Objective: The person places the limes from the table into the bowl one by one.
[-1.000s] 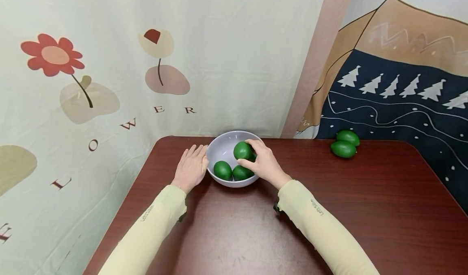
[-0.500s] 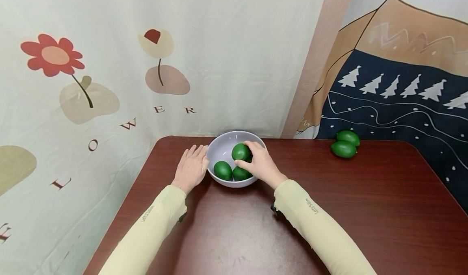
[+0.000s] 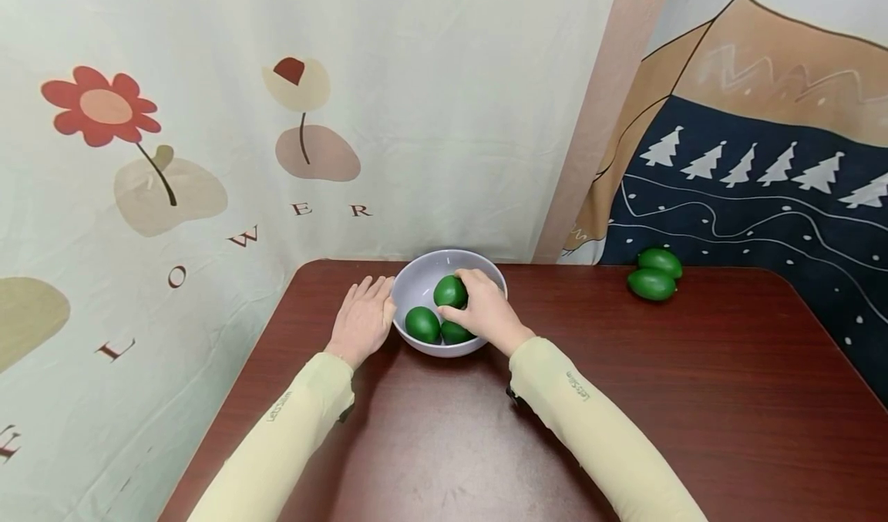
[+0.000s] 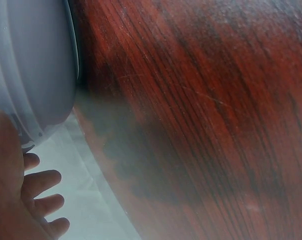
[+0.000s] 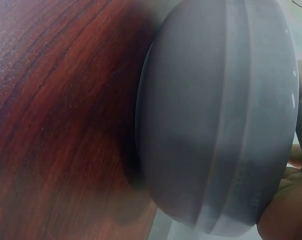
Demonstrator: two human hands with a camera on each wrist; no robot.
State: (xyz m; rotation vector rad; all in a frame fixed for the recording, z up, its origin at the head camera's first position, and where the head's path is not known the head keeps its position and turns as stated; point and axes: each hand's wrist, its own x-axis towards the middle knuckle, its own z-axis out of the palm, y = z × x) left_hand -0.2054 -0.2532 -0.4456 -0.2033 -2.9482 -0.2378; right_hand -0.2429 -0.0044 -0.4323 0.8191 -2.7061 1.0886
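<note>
Near the table's back edge stands a pale lavender bowl [image 3: 416, 271]. My right hand [image 3: 486, 310] reaches over its right side and grips a green lime [image 3: 449, 291] between thumb and fingers, inside the bowl. Two more limes lie at the bowl's front: one lime [image 3: 422, 324] at the left, another lime [image 3: 455, 332] partly under my right hand. With fingers straight, my left hand [image 3: 362, 318] rests against the bowl's left side. In the left wrist view its thumb side meets the bowl wall [image 4: 41, 60]. The right wrist view shows mainly the bowl's outside [image 5: 201, 115], which hides the held lime.
Two other limes [image 3: 652, 283] lie touching each other at the table's back right. The dark red-brown wooden table [image 3: 430, 445] ends at a printed curtain [image 3: 444, 121] behind the bowl.
My right hand has shifted left and slightly down within the bowl, carrying the gripped lime. The left hand and the bowl have stayed in place.
</note>
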